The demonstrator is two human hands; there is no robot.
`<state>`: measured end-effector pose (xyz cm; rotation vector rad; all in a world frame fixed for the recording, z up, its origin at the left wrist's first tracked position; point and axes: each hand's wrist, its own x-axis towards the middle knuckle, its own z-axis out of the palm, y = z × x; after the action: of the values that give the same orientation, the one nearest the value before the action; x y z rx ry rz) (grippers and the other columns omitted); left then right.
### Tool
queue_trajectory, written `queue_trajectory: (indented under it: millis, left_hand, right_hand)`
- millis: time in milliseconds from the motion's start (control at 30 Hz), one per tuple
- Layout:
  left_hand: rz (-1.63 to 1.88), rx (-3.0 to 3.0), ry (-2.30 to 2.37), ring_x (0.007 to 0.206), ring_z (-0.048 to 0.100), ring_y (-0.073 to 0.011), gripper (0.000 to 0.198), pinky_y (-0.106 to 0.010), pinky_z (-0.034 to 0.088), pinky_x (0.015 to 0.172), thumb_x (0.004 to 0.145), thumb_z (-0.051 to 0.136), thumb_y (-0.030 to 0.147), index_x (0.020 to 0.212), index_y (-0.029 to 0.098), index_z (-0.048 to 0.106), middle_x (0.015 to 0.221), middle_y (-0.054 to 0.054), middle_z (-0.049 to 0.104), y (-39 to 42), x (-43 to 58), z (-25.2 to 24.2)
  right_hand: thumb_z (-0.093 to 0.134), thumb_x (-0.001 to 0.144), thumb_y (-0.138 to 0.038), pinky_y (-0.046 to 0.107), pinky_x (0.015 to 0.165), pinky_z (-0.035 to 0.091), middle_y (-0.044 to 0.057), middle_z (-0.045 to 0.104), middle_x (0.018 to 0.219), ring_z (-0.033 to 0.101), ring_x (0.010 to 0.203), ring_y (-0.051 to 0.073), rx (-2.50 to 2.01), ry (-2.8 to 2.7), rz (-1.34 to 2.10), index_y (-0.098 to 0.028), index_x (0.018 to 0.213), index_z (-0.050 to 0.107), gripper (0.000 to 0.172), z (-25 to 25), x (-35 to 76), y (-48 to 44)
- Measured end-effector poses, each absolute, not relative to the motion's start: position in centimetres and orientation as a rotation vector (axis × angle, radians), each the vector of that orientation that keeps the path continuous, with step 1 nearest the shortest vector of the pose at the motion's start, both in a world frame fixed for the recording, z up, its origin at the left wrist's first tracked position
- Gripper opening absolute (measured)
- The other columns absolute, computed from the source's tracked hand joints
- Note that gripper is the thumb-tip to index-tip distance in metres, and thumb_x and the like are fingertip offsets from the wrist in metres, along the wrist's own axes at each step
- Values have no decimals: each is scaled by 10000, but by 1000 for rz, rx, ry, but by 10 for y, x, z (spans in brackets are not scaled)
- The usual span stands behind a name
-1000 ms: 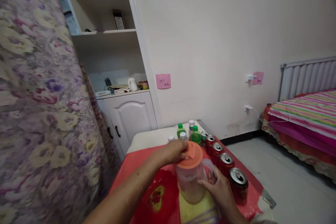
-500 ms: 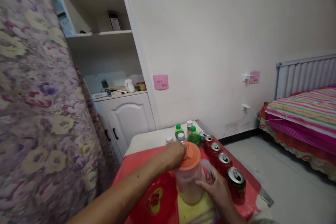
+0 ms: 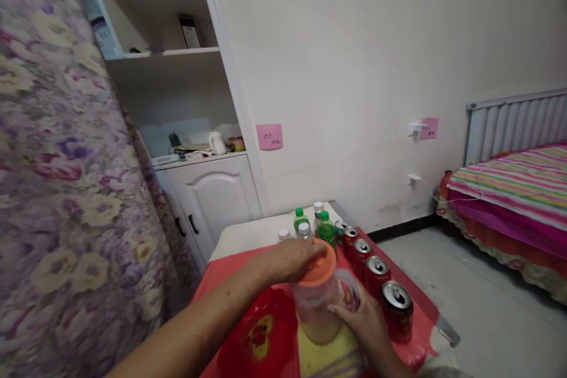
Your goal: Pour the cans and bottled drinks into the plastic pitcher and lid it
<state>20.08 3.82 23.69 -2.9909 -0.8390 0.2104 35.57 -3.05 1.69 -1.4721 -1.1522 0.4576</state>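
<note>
A plain off-white wall (image 3: 345, 82), faintly scuffed near its foot, stretches behind a bench (image 3: 248, 239) in a softly lit room. At left, a floral curtain (image 3: 57, 159) hangs beside shaded built-in shelves (image 3: 163, 54) above white cabinet doors (image 3: 217, 195) with dark handles (image 3: 193, 224). At right, a bed (image 3: 522, 174) with a striped cover and ruffled skirt stands by a pale slatted headboard (image 3: 516, 130). Two pink notes (image 3: 269, 137) dot the wall; a black baseboard (image 3: 407, 228) meets the smooth gray floor (image 3: 420, 283).
</note>
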Motion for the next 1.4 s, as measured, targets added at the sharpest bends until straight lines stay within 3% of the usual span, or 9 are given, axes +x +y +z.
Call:
queue_trajectory:
  millis: [133,200,433,733,933,1133,1267,1400]
  left_hand:
    - [251,-3028,-742,737,613,-168,191,-264,395,630,900,519,247,1069,273,604,924,-1,713,44,200,237]
    - [238,-3032,-715,714,603,-171,194,-274,383,618,926,486,280,1077,268,607,916,-7,714,45,199,235]
    - [224,-3058,-669,809,650,-192,283,-275,419,671,885,492,220,1133,279,615,1026,-21,740,45,199,232]
    - [232,-3052,-707,771,633,-197,252,-282,399,643,919,490,270,1147,281,597,931,-21,728,53,195,232]
    - [209,-3008,-899,879,679,-233,267,-307,455,725,935,454,312,1169,269,574,1008,-58,741,46,197,227]
    - [75,-2893,-1287,987,696,-294,325,-365,485,799,873,478,253,1171,175,581,1044,-147,747,43,211,230]
    - [-49,-2863,-1476,821,697,-255,296,-319,454,656,820,512,255,1089,180,611,925,-103,744,47,213,246]
    - [-220,-2898,-1490,754,656,-200,313,-288,421,648,880,460,309,1155,212,572,844,-33,714,38,198,261]
  right_hand:
    - [835,577,-438,292,555,459,-57,580,602,542,548,169,-1461,-1142,462,-217,872,691,396,13,357,-27]
    - [830,574,-436,293,556,454,-60,561,598,535,545,167,-1452,-1140,474,-220,826,672,368,13,358,-26]
    - [820,574,-421,285,547,417,-71,508,578,491,541,153,-1437,-1124,510,-239,681,556,338,14,358,-27]
    - [809,585,-373,299,578,440,-50,580,607,544,572,178,-1466,-1173,532,-232,746,627,281,22,358,-27]
    - [816,590,-322,286,595,457,-51,611,616,580,588,182,-1498,-1204,461,-219,793,662,274,17,354,-24]
    - [824,607,-342,272,563,463,-53,616,606,578,558,172,-1517,-1214,365,-230,766,646,263,13,352,-25]
    - [814,621,-367,287,579,488,-45,644,620,608,571,186,-1523,-1215,399,-232,822,663,285,14,355,-26]
    - [792,648,-450,313,614,525,-21,674,633,652,606,213,-1521,-1248,475,-241,762,619,294,15,360,-28]
